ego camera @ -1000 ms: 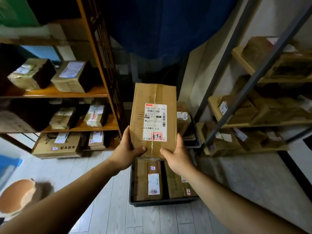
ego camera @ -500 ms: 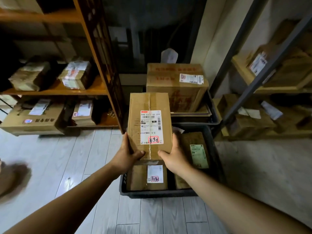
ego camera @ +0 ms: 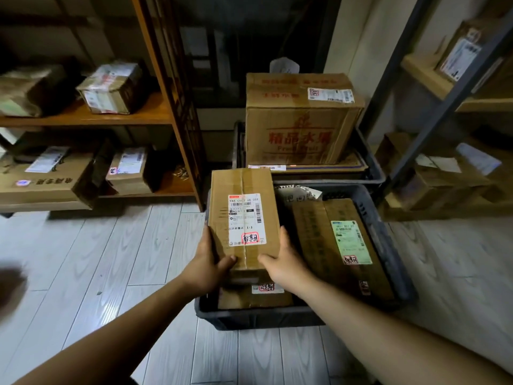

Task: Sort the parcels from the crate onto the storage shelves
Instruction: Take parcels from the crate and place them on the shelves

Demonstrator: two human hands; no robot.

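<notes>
Above the dark crate [ego camera: 258, 319], taped parcel [ego camera: 244, 215] (label up), left hand [ego camera: 206, 269], right hand [ego camera: 286, 266] gripping its near corners.

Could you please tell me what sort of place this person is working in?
Probably a small parcel storeroom or pickup point: labelled parcels line the wooden shelves, and more fill the dark crate on the floor.

Both hands, left hand [ego camera: 204, 266] and right hand [ego camera: 286, 266], grip a taped cardboard parcel [ego camera: 244, 218] (white label up) above a dark crate [ego camera: 388, 245] holding more parcels, wooden shelves [ego camera: 155, 118] left
</notes>
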